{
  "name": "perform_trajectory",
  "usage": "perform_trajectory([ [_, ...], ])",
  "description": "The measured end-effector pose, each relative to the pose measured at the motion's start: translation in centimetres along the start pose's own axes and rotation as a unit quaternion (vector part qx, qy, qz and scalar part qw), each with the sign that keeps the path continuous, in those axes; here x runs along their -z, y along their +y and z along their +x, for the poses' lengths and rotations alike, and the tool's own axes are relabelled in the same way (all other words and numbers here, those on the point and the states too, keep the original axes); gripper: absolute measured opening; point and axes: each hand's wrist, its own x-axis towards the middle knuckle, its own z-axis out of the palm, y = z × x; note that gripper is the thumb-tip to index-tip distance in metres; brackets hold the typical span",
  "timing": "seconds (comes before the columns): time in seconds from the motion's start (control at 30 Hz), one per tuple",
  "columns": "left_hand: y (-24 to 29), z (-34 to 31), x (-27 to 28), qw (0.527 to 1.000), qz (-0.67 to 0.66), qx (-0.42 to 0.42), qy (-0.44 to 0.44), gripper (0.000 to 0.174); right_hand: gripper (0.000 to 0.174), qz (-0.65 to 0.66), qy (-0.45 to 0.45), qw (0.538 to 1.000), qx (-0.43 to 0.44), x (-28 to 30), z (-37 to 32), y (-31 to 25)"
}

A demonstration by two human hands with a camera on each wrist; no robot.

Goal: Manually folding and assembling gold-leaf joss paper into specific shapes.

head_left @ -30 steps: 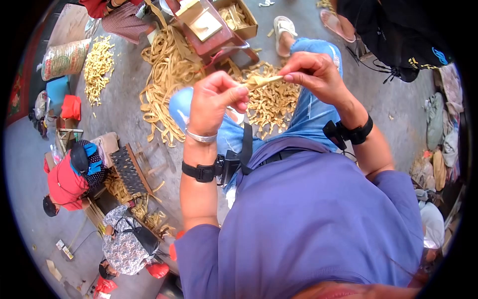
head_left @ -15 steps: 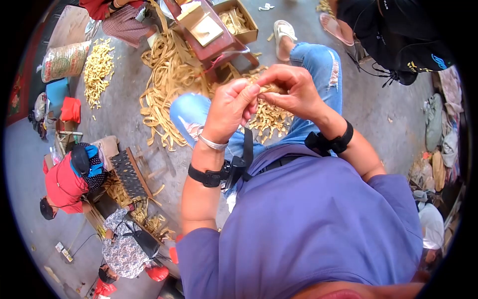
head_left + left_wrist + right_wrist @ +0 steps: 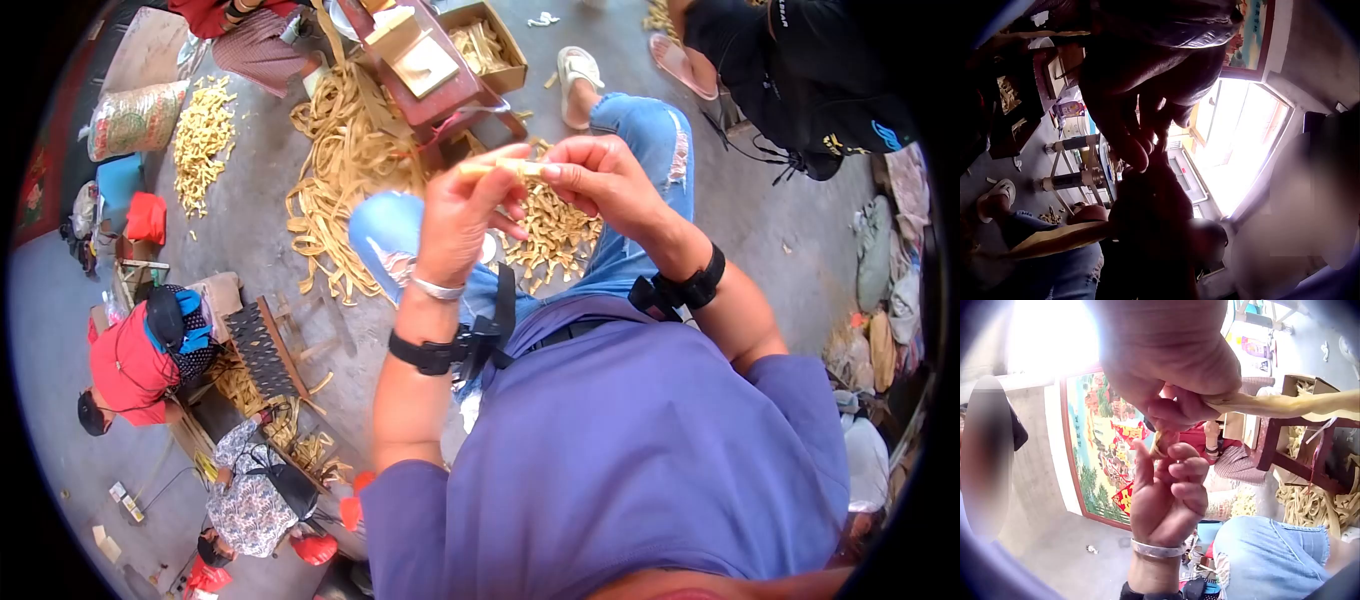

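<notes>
Above grey floor (image 3: 760, 230), left fingers (image 3: 490, 190) and right fingers (image 3: 583, 178) pinch a strip (image 3: 522, 168).

Compared with half a second earlier, the right hand (image 3: 608, 185) has drawn back slightly from the left hand (image 3: 455, 215); the two were then practically together. A short, pale stretch of strip (image 3: 527, 168), previously mostly covered by the fingers, now shows between them. The left hand's fingers, formerly curled closer, are more extended.
</notes>
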Motion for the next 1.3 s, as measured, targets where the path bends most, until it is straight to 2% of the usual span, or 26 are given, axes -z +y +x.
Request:
perform_trajectory([
  [0.07,0.0,0.4,-0.4,1.0,-0.029,0.002,0.004,0.038,0.021,-0.011,-0.004,1.0,0.016,-0.4,-0.1,0.0],
  [0.17,-1.0,0.6,0.2,0.991,-0.131,0.029,0.006,0.037,0.02,-0.11,0.006,0.991,0.069,0.3,0.2,0.2],
  [0.23,-0.7,0.9,0.0,0.98,-0.193,0.054,-0.017,0.036,0.019,-0.095,0.004,0.994,0.053,0.4,0.6,0.3],
  [0.3,-0.1,1.4,0.5,0.984,-0.16,0.076,-0.03,0.03,0.019,-0.247,-0.004,0.966,0.082,0.7,1.2,-0.7],
  [0.33,-0.2,1.7,0.9,0.989,-0.125,0.078,-0.017,0.022,0.019,-0.269,-0.007,0.96,0.078,0.5,1.5,-1.3],
  [0.43,0.6,1.9,1.1,0.991,-0.119,0.064,0.02,0.017,0.019,-0.24,-0.009,0.967,0.083,1.1,2.7,-1.1],
  [0.47,0.5,2.2,1.5,0.988,-0.141,0.056,0.012,0.018,0.019,-0.278,-0.014,0.956,0.094,1.3,3.1,-1.5],
  [0.57,-0.2,3.4,2.2,0.985,-0.164,0.007,0.045,0.021,0.019,-0.21,-0.004,0.97,0.121,1.3,5.4,-0.6],
  [0.63,0.5,4.2,4.3,0.986,-0.163,0.004,-0.043,0.044,0.02,-0.248,-0.011,0.963,0.105,1.3,6.7,-1.5],
  [0.7,2.0,5.0,6.0,0.977,-0.199,0.032,-0.072,0.052,0.02,-0.237,-0.026,0.967,0.087,1.6,7.8,-2.1],
  [0.8,3.6,6.1,7.1,0.984,-0.157,0.058,-0.061,0.049,0.021,-0.222,-0.029,0.972,0.075,2.0,9.3,-2.3],
  [0.9,4.6,7.6,6.7,0.995,0.006,0.069,-0.066,0.041,0.02,-0.233,-0.028,0.966,0.107,1.6,10.9,-2.5],
  [0.93,4.7,7.9,6.8,0.995,-0.041,0.08,-0.046,0.031,0.02,-0.259,-0.031,0.956,0.133,1.4,11.3,-2.6],
  [1.0,4.5,8.5,7.5,0.997,-0.054,0.057,-0.009,0.026,0.019,-0.31,-0.038,0.932,0.185,1.0,11.9,-3.0],
  [1.07,4.5,8.6,7.7,0.996,-0.066,0.049,0.027,0.017,0.019,-0.312,-0.037,0.941,0.123,1.2,12.2,-3.1],
  [1.1,4.0,8.6,7.9,0.995,-0.077,0.048,0.028,0.017,0.018,-0.314,-0.04,0.944,0.093,1.5,12.4,-3.2],
  [1.17,2.8,9.0,8.7,0.994,-0.1,0.042,0.03,0.016,0.018,-0.329,-0.049,0.929,0.162,2.1,13.4,-1.5],
  [1.2,2.6,9.4,8.6,0.994,-0.094,0.027,0.037,0.017,0.018,-0.347,-0.045,0.922,0.166,1.9,13.8,-1.6],
  [1.3,3.0,11.1,8.7,0.996,0.013,0.02,0.081,0.018,0.017,-0.375,-0.028,0.913,0.155,1.4,15.6,-2.2],
])
